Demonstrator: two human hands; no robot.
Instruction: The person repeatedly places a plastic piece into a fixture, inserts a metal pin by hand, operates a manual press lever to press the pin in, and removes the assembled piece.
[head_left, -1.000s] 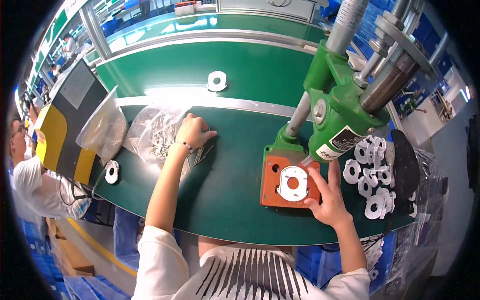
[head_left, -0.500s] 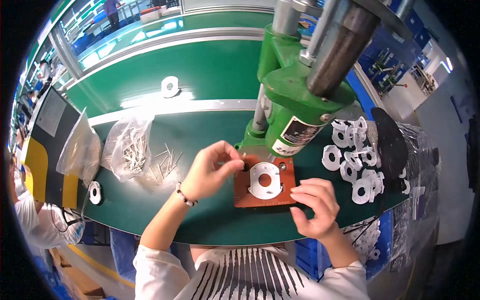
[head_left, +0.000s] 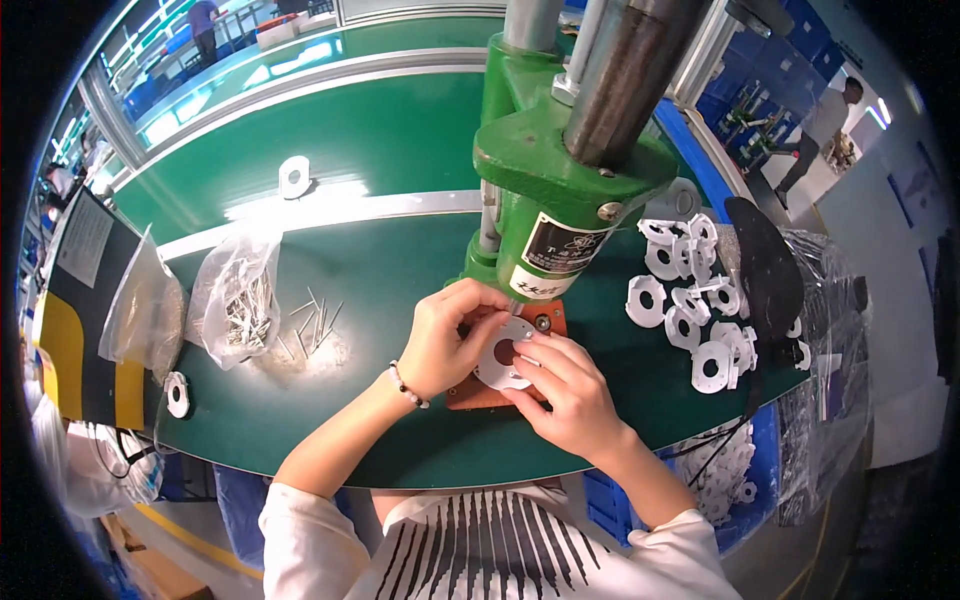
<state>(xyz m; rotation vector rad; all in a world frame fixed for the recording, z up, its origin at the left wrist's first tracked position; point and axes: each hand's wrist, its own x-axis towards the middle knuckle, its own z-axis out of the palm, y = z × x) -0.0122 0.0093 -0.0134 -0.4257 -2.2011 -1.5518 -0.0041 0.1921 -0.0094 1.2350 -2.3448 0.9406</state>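
Note:
A white plastic ring plate (head_left: 490, 374) with a large round centre hole lies on an orange-red fixture (head_left: 478, 398) beneath the green press (head_left: 555, 250). My left hand (head_left: 447, 338) is closed at the plate's upper left, thumb and forefinger pinched together below the press head. Whatever sits between those fingertips is too small or hidden to name. Over the plate's right side reaches my right hand (head_left: 570, 398), its fingers apart and fingertips touching the plate, thumb by the lower edge. Both hands hide much of the fixture.
Loose metal pins (head_left: 318, 328) lie left of my hands, beside a clear bag (head_left: 235, 300) of pins. Several white plates (head_left: 684, 330) are piled on the right. A blue bin (head_left: 765, 470) below holds more white parts. A person (head_left: 820, 130) walks far right.
My right hand has moved left from the fixture's edge onto the white plate. My left hand remains pinched near its upper left. The whole view has shifted slightly, and a person has appeared far right.

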